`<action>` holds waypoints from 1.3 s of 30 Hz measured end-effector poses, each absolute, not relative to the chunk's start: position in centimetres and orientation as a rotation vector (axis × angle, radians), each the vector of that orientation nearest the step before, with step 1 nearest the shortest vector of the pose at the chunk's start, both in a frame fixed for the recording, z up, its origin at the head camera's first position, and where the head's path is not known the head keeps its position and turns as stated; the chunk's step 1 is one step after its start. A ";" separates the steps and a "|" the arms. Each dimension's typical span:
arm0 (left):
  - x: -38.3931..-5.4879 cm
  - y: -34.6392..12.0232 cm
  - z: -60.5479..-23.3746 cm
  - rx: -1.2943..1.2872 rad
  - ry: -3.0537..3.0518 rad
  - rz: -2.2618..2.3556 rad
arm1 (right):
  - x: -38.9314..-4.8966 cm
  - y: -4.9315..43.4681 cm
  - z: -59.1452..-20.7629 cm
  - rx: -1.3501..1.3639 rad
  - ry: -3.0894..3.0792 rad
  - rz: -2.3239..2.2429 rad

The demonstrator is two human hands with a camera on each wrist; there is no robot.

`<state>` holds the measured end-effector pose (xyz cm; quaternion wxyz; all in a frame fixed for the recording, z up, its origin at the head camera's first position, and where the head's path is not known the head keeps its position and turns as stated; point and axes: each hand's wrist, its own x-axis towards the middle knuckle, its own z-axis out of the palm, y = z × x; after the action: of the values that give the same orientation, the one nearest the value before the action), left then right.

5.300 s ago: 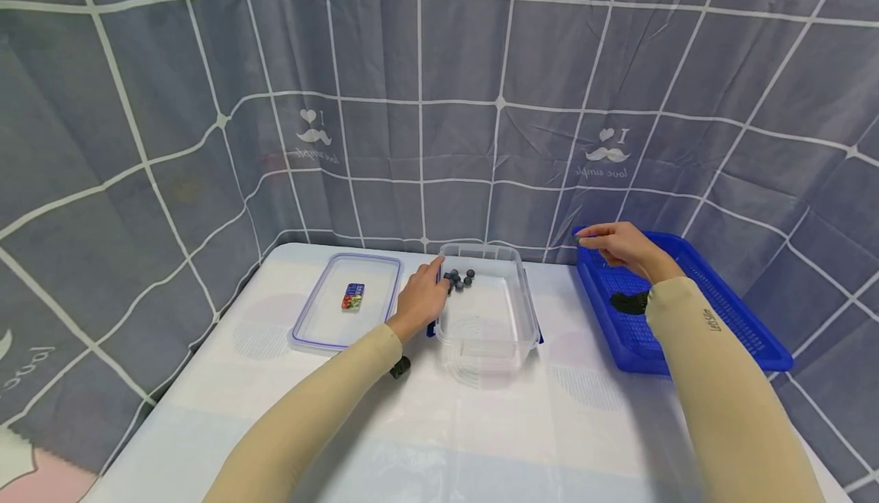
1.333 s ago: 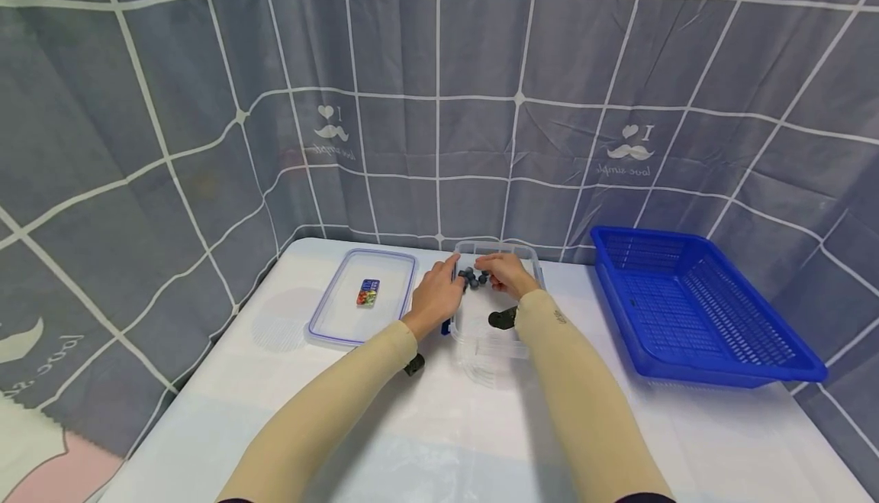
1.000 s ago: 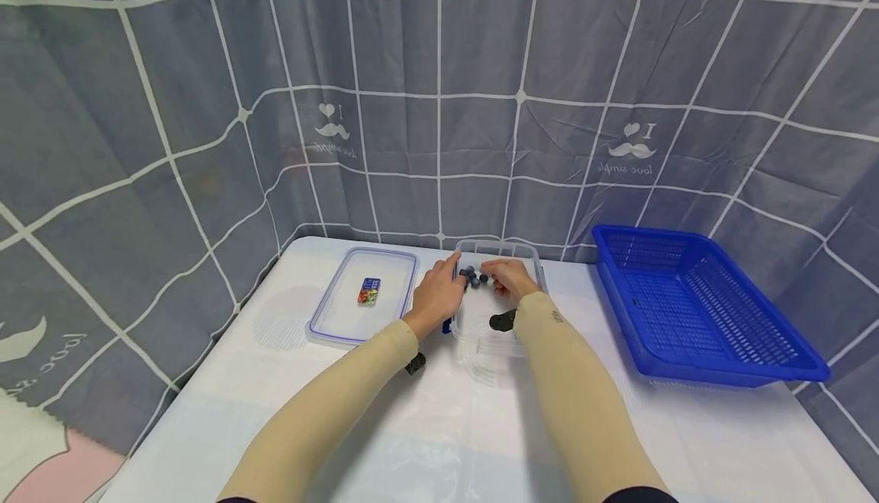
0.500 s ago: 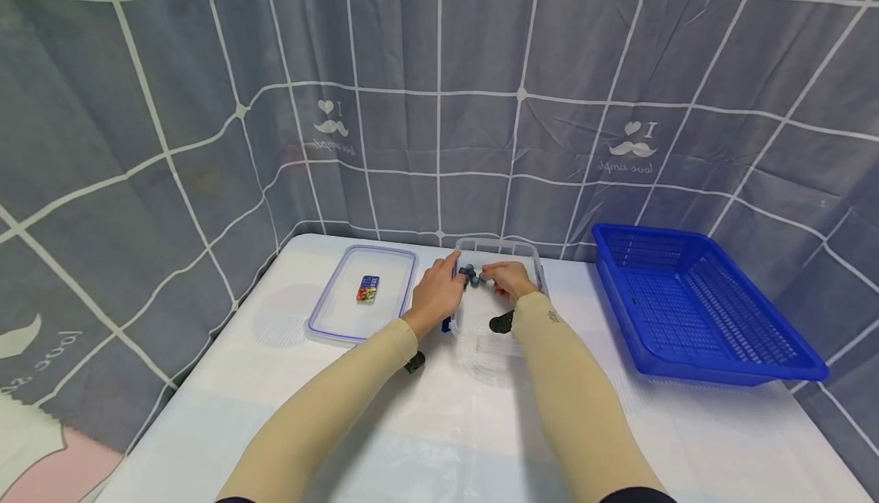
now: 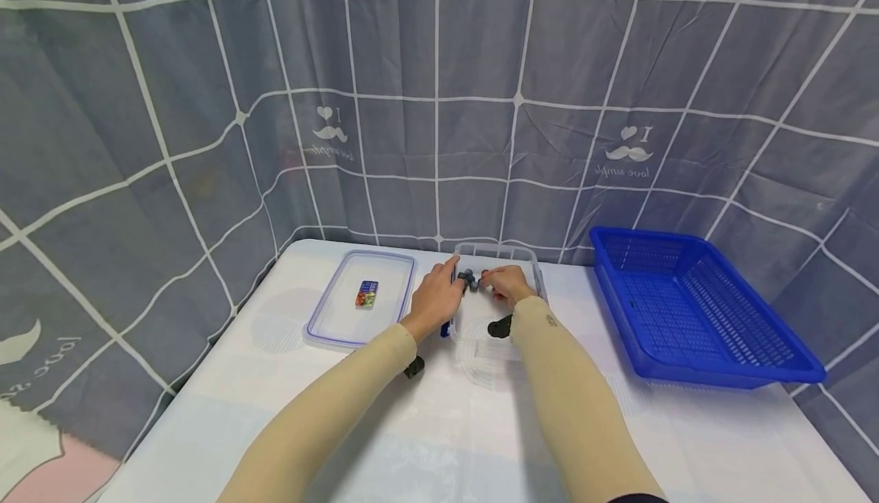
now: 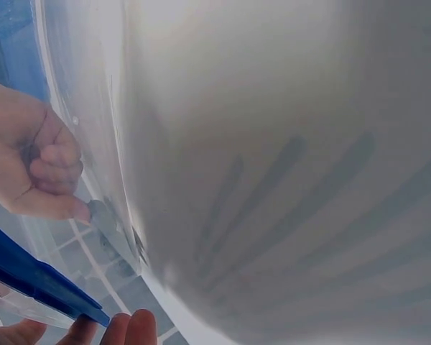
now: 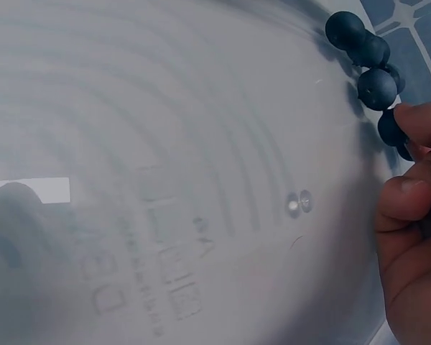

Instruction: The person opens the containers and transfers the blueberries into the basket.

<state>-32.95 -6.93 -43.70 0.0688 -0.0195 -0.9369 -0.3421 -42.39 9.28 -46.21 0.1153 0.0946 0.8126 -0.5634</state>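
Note:
A clear plastic food container [image 5: 474,316] with a blue side clip [image 6: 43,277] stands on the table. Its left wall is gripped by my left hand [image 5: 437,293], fingers over the rim beside the clip. Several blueberries [image 5: 470,282] lie clustered inside, close to that left wall. My right hand [image 5: 508,282] reaches into the container from the right. Seen from the right wrist, its thumb and finger pinch one blueberry [image 7: 391,128] at the end of a row of other blueberries [image 7: 377,88]. Part of that pinched berry is hidden by the fingers.
Left of the container lies its clear lid [image 5: 326,320] with a blue seal and a colourful label [image 5: 367,295]. A blue perforated basket [image 5: 687,304] sits at the right. A grey gridded curtain [image 5: 474,137] hangs behind the white-covered table.
Around five seconds ago my right hand was above the blue basket; now it is inside the container among the blueberries. My left hand has kept its place on the container's left side.

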 end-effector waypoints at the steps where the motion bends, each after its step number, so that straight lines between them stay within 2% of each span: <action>1: -32.9 -6.9 -43.7 -0.060 -2.824 -1.029 | -42.3 9.3 -46.1 0.271 2.391 -1.638; 26: -32.4 -6.2 -43.7 -0.090 -2.810 -0.996 | -41.2 10.3 -45.4 0.163 2.431 -1.574; 39: -32.3 -6.0 -43.7 -0.072 -2.823 -0.992 | -41.2 10.7 -43.6 0.008 2.492 -1.453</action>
<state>-32.34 -6.02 -43.66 0.0740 -0.0241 -0.9406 -0.3306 -41.20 10.68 -43.64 0.1279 0.0028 0.8568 -0.4996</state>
